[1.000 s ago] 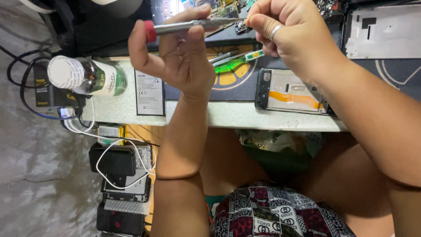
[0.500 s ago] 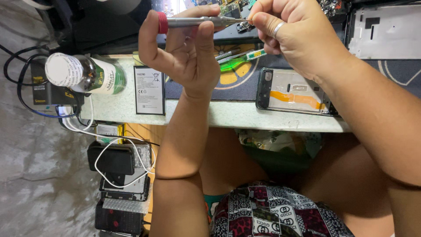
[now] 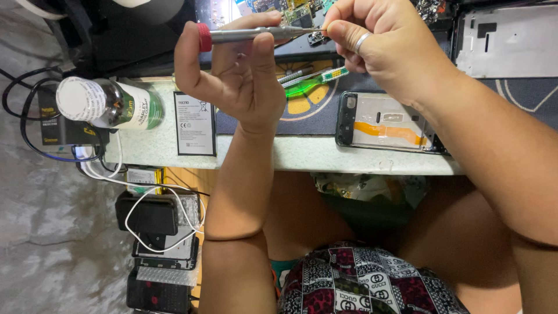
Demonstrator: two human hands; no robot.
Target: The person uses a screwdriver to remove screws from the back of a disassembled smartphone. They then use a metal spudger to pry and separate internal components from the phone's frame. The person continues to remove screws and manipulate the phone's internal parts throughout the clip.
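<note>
My left hand (image 3: 235, 75) is raised palm-up over the bench and grips a silver screwdriver (image 3: 250, 34) with a red end cap, held level. My right hand (image 3: 383, 43), with a ring on one finger, pinches at the screwdriver's tip; what lies between the fingertips is hidden. Under both hands sits an opened phone (image 3: 383, 122) with an orange flex cable, lying on a dark work mat (image 3: 523, 99). A green circuit board (image 3: 279, 9) shows at the top edge behind the screwdriver.
A flat phone battery (image 3: 195, 123) and a bottle on its side (image 3: 110, 104) rest on the pale bench edge. Tweezers and a green tool (image 3: 314, 78) lie on the mat. A grey metal phone frame (image 3: 505, 40) is at top right. Black chargers and cables (image 3: 154, 215) sit below left.
My left hand has shifted slightly right with the screwdriver, and its fingers have turned along the handle. My right hand stays pinched at the tip.
</note>
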